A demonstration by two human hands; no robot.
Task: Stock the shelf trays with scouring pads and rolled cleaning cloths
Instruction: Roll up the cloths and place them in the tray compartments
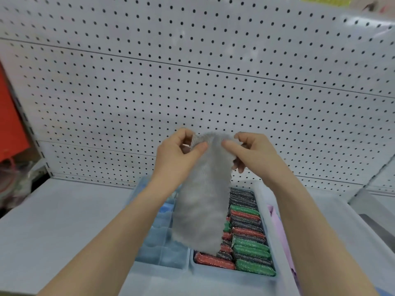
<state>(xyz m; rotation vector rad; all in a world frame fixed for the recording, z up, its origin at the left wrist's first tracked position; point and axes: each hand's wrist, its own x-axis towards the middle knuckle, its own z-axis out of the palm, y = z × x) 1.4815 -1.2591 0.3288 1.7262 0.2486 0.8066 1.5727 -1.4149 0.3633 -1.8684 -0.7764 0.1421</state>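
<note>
A fluffy grey cleaning cloth (202,210) hangs unrolled in front of me, held up by its top edge. My left hand (178,152) pinches the top left corner and my right hand (250,152) pinches the top right. Below it, a pale tray (261,201) holds rows of red, green and dark sparkly scouring pads (245,238) standing on edge. To its left another tray (162,268) holds blue cloths (159,238). The hanging cloth hides the left part of the pad tray.
A white pegboard (192,82) backs the white shelf (53,221). A lilac cloth (277,227) lies in a tray at the right. An orange panel (10,124) and bagged goods (15,180) sit at the far left.
</note>
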